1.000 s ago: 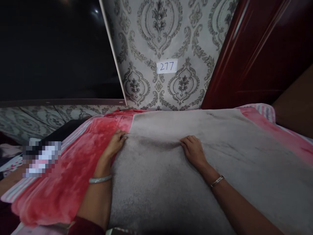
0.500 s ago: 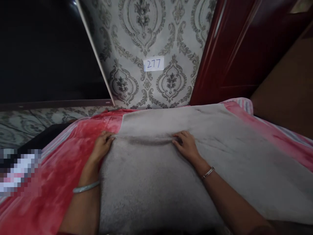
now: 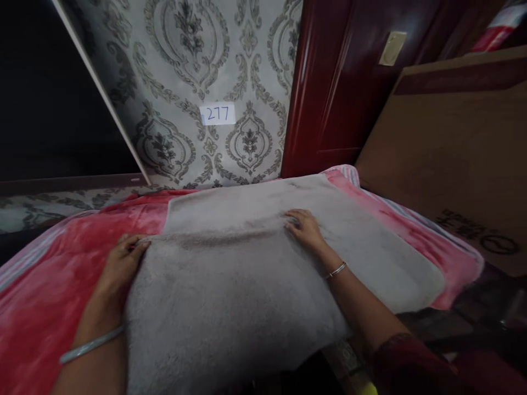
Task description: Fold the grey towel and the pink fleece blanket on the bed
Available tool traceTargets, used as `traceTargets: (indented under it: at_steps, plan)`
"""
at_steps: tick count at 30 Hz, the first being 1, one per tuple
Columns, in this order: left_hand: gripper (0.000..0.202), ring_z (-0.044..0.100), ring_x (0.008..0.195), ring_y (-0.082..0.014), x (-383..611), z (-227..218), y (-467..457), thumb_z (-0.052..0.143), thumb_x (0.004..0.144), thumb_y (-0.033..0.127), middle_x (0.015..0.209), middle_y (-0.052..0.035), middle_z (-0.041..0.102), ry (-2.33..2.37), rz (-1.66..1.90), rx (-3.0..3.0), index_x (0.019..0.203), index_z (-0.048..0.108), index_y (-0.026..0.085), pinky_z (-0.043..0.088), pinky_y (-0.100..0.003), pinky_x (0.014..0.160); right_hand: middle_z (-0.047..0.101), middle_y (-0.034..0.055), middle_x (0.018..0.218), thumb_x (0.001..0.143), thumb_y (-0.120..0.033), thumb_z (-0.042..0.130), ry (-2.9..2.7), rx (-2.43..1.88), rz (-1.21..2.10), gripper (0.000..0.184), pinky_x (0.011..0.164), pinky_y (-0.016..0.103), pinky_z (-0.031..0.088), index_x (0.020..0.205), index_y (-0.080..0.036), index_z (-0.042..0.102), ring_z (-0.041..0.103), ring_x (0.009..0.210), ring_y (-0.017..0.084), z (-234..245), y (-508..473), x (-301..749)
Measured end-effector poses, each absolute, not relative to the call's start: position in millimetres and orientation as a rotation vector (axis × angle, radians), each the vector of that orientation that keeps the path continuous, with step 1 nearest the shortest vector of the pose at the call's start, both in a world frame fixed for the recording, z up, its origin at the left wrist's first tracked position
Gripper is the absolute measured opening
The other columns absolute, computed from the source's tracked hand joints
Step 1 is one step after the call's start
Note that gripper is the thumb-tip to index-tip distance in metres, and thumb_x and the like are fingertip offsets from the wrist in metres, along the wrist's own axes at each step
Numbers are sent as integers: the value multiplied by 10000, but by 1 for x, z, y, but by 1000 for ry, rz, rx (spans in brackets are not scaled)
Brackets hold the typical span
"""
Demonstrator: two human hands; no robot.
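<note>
Head view: a grey plush blanket (image 3: 230, 291), folded over on itself, lying on a red blanket (image 3: 49, 269) across a bed. Soft, short pile, pale grey with darker brushed streaks; upper layer ending in a fold ridge running from left to right between the two hands, lower layer reaching farther toward the wall and off to the right with a rounded corner. Near edge hanging down toward the camera.

Left hand (image 3: 119, 266) at the left end of the fold ridge, grip pinching the grey edge, thumb on top, fingers curled under; pale bangle (image 3: 90, 344) on the wrist. Right hand (image 3: 302, 227) at the right end of the ridge, palm down on the pile, fingertips bunched into the cloth; whether a true pinch or only a press, cannot tell. Thin metal bangle (image 3: 336, 269) on that wrist, dark red sleeve (image 3: 407, 365) lower on the arm.

Red blanket fleecy, mottled pink and red, showing to the left and along the right rim, with a striped border (image 3: 349, 173) at the far right corner. Behind the bed, wallpaper (image 3: 197, 66) in grey damask pattern, bearing a small white label (image 3: 217, 114) reading 277. Dark glossy maroon door (image 3: 329, 88) to the right of it, brown cardboard box (image 3: 444, 153) farther right. Dark panel (image 3: 45, 99) at upper left, dim lighting throughout.
</note>
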State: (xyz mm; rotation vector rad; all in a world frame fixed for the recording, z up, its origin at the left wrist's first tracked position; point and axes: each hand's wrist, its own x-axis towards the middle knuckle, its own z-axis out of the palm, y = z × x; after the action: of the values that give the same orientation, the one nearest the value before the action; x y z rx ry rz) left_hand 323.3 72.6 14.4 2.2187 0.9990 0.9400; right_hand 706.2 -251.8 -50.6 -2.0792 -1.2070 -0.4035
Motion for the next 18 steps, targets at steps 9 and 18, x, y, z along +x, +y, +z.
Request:
traceTargets:
  at_steps: [9,18]
  plan:
    - [368,595,887,-255,323,10,73,592,652,541,868,-35,657,1075,872,2160,800,660,211,492,-342,827,629,130,1359,892,-232,663,-1340,-2314,-346,407,1064,469,378,1299,-220,676,532,1263,273,-64,-255,702]
    - [387,604,889,-279,326,9,83,561,597,571,860,-56,659,1099,756,2226,756,635,226,506,-394,882,691,106,1008,945,-129,540,-1285,-2397,-425,181,924,370,375,946,-184,712,588,1006,237,-49,-249,689]
